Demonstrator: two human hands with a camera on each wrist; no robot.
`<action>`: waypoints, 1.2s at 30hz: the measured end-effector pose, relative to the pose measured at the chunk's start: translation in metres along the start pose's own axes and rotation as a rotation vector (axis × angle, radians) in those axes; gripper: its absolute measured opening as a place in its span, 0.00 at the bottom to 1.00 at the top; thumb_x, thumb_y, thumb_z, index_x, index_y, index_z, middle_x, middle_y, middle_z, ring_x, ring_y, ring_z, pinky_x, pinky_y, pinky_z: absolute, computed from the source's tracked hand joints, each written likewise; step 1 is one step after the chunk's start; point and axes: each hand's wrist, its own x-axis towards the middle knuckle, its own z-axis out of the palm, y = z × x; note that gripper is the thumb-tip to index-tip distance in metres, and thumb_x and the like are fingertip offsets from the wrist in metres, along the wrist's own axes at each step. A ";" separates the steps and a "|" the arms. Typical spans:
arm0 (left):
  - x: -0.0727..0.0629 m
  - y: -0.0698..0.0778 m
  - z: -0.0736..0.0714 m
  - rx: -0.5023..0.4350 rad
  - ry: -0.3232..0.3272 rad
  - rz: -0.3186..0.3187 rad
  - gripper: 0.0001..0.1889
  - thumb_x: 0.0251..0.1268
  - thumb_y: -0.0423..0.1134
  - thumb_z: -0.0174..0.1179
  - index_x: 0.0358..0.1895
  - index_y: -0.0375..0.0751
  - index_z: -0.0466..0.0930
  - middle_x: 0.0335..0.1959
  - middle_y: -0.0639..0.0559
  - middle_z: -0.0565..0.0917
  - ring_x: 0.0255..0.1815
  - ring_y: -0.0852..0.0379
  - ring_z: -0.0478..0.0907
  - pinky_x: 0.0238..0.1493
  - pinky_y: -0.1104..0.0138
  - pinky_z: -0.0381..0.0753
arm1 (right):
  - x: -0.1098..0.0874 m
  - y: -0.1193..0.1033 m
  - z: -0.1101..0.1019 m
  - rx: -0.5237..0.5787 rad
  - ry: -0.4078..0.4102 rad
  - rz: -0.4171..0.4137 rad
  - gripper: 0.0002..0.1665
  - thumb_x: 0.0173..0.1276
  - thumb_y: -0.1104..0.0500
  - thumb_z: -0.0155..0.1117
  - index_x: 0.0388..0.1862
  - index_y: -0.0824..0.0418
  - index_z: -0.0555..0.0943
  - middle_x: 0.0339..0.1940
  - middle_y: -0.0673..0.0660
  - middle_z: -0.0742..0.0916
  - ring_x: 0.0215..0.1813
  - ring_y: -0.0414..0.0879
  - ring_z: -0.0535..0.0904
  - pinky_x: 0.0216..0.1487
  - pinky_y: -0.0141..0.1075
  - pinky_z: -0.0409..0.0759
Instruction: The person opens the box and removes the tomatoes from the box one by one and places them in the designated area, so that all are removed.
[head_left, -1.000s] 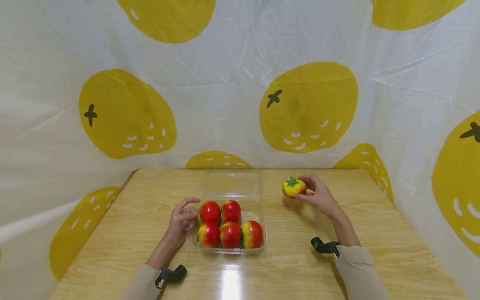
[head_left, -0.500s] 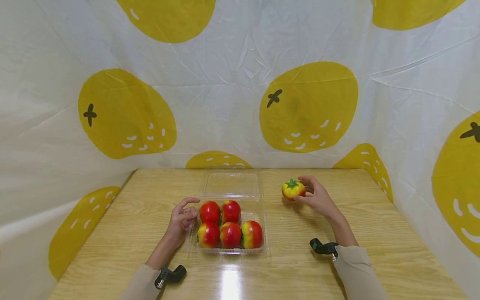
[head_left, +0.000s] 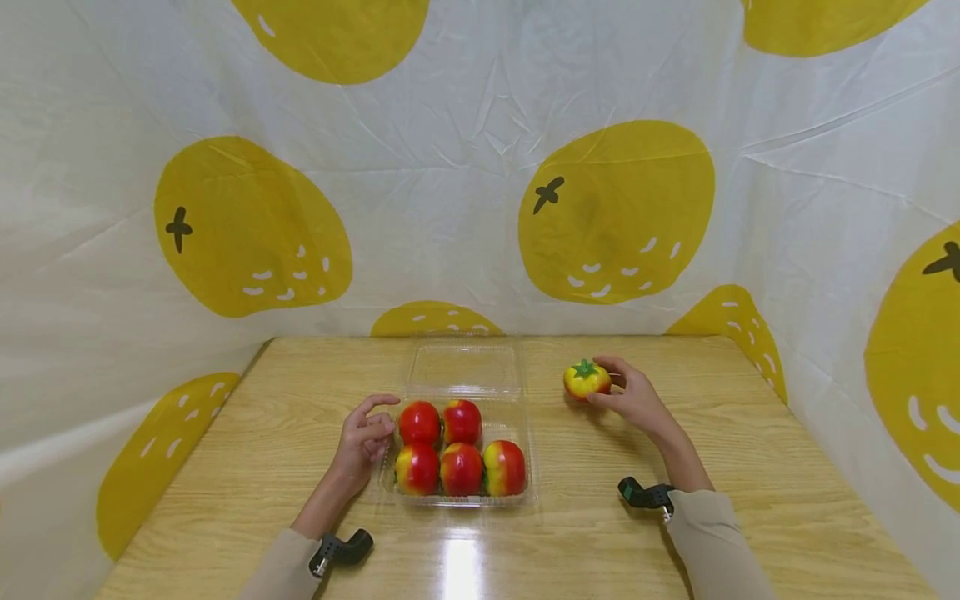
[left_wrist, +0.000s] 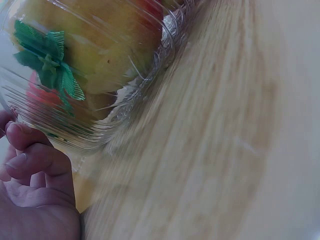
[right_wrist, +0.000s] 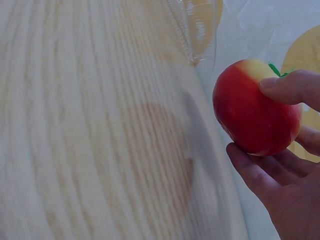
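My right hand [head_left: 633, 402] pinches a red-and-yellow tomato-like fruit [head_left: 585, 382] between thumb and fingers, with its green leafy top facing up. In the right wrist view the fruit [right_wrist: 257, 107] shows its glossy red side, and some finger parts lie behind it. My left hand [head_left: 363, 442], fingers loosely bent, lies at the left edge of a clear plastic clamshell box [head_left: 532, 450]. The left wrist view shows the left fingertips [left_wrist: 20, 131] against the ribbed corner of the box. Several similar fruits [head_left: 461, 469] sit in the box in two rows, lying on their sides.
The clear lid [head_left: 465, 369] lies folded back behind the box. An uncovered spot shows at the box's back right. The wooden table [head_left: 600, 533] is bordered by a white curtain [head_left: 435, 225] printed with yellow fruit. Each wrist carries a black camera mount [head_left: 647, 493].
My right hand has shifted slightly toward the left and lower, and the fruit in it has turned a little, its leafy top more upright. My left hand and the box have stayed still.
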 end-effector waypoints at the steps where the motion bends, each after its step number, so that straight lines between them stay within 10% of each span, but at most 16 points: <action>1: 0.000 0.000 0.000 0.003 0.000 -0.001 0.18 0.69 0.22 0.47 0.58 0.39 0.73 0.20 0.60 0.78 0.14 0.66 0.66 0.15 0.67 0.50 | 0.000 0.000 0.000 0.000 0.001 0.007 0.42 0.67 0.63 0.71 0.76 0.71 0.64 0.74 0.74 0.72 0.71 0.71 0.72 0.71 0.60 0.74; 36: 0.000 0.000 0.000 0.016 -0.004 0.000 0.17 0.70 0.23 0.46 0.57 0.40 0.73 0.21 0.60 0.79 0.14 0.65 0.64 0.16 0.64 0.47 | 0.001 0.009 0.007 0.015 -0.020 0.009 0.41 0.66 0.66 0.71 0.74 0.75 0.64 0.73 0.76 0.72 0.72 0.74 0.70 0.74 0.63 0.69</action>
